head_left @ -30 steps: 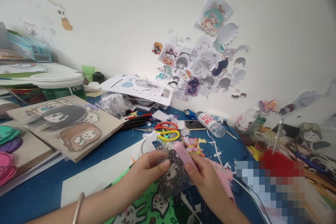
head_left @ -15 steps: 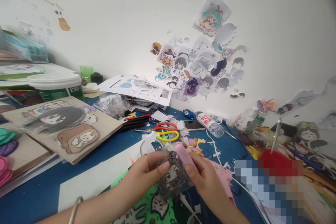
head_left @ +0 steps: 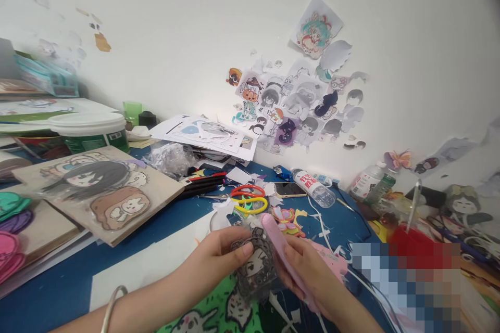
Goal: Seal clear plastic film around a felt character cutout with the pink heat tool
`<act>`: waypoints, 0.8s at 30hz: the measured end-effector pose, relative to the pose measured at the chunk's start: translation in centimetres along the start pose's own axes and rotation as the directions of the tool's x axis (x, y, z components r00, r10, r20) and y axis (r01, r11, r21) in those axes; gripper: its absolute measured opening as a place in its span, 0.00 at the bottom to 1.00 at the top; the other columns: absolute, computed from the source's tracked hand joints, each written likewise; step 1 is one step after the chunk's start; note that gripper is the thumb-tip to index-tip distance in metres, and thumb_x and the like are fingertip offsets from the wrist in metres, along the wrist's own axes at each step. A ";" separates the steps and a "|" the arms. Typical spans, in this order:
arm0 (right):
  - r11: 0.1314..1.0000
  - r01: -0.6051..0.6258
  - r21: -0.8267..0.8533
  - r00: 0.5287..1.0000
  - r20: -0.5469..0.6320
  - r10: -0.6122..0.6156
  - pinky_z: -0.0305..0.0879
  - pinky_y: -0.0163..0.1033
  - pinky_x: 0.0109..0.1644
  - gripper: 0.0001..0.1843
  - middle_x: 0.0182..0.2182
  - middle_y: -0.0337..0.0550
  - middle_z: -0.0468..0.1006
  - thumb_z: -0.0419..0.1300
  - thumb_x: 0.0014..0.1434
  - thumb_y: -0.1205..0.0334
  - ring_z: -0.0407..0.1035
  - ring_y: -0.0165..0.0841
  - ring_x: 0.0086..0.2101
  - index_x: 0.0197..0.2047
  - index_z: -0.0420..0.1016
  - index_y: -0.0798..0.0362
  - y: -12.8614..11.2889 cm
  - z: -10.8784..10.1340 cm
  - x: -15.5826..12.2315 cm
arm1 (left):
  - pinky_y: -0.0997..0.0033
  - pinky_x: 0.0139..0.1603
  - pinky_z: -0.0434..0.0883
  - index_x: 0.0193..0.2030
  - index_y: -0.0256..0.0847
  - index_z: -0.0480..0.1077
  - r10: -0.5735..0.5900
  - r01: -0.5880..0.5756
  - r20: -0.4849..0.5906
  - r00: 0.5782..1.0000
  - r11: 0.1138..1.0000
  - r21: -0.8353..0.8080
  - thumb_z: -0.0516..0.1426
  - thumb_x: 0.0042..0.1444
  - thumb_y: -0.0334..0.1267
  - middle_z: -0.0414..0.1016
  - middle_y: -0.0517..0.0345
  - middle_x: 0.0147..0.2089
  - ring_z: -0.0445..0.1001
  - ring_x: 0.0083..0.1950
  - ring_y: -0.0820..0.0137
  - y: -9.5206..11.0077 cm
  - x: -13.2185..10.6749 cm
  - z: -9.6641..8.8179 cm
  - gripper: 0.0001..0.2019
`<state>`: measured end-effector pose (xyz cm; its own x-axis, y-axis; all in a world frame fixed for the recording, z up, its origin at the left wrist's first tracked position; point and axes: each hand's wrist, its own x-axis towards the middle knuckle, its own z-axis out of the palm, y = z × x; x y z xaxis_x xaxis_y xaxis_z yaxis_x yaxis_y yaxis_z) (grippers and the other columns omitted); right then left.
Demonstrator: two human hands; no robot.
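Note:
My left hand (head_left: 219, 259) pinches a cartoon-character cutout (head_left: 255, 265) with dark hair, thumb pressed on its upper left. My right hand (head_left: 310, 273) holds the cutout's right side and also grips a long pink tool (head_left: 282, 250) that slants up over the cutout. Both hands hover low over a green sheet (head_left: 219, 309) printed with white animal figures, on the blue table (head_left: 167, 216). A metal bangle (head_left: 111, 307) circles my left wrist.
Red and yellow scissors (head_left: 248, 197), a phone (head_left: 291, 189) and a lying water bottle (head_left: 314, 187) sit behind the hands. A wooden board (head_left: 99, 190) with character drawings lies left, a white tub (head_left: 89, 127) behind it. Paper stack (head_left: 207, 132), wall stickers (head_left: 297, 109), clutter at right.
The pink tool has tilted and slid down further across my right hand, now lying along the palm. The cutout and left hand stay put. The view shifted slightly.

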<state>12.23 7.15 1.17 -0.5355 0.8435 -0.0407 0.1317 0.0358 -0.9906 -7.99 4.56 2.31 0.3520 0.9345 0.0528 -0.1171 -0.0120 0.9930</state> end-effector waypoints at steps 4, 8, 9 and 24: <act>1.000 0.025 -0.014 0.996 0.080 -0.024 0.42 0.30 0.15 0.27 0.17 0.29 0.59 0.57 0.49 0.35 0.47 0.21 0.14 0.33 0.66 0.53 -0.1 -0.5 -0.3 | 0.68 0.43 0.67 0.35 0.39 0.74 0.012 -0.012 0.003 1.000 1.000 -0.009 0.59 0.49 0.52 0.77 0.57 0.37 0.71 0.41 0.63 0.0 0.0 0.0 0.17; 0.980 0.151 -0.126 0.986 0.091 -0.140 0.58 0.33 0.30 0.24 0.25 0.35 0.63 0.62 0.50 0.42 0.59 0.27 0.25 0.39 0.69 0.53 -0.5 -0.5 -0.3 | 0.68 0.42 0.67 0.37 0.39 0.74 -0.049 0.045 -0.073 0.996 0.997 -0.060 0.62 0.44 0.55 0.77 0.57 0.37 0.71 0.41 0.63 -0.1 0.2 -0.2 0.21; 0.977 0.169 -0.134 0.983 0.095 -0.157 0.58 0.33 0.31 0.24 0.25 0.35 0.63 0.61 0.50 0.42 0.59 0.28 0.26 0.39 0.70 0.53 -0.5 -0.5 -0.3 | 0.67 0.42 0.67 0.38 0.39 0.73 -0.071 0.064 -0.101 0.992 0.995 -0.071 0.62 0.42 0.56 0.77 0.56 0.38 0.71 0.41 0.63 -0.2 0.2 -0.3 0.23; 0.982 0.098 -0.161 0.995 0.017 -0.096 0.41 0.33 0.16 0.24 0.17 0.32 0.59 0.46 0.59 0.38 0.50 0.23 0.14 0.26 0.59 0.51 -0.9 0.0 -0.6 | 0.66 0.44 0.67 0.37 0.40 0.74 -0.036 0.036 -0.039 0.999 0.999 -0.021 0.61 0.45 0.55 0.77 0.55 0.40 0.72 0.41 0.62 -0.1 0.2 -0.4 0.20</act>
<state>12.46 6.58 2.13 -0.5602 0.8267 0.0527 0.2111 0.2040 -0.9559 -8.24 4.85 2.14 0.3199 0.9474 0.0125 -0.1244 0.0290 0.9918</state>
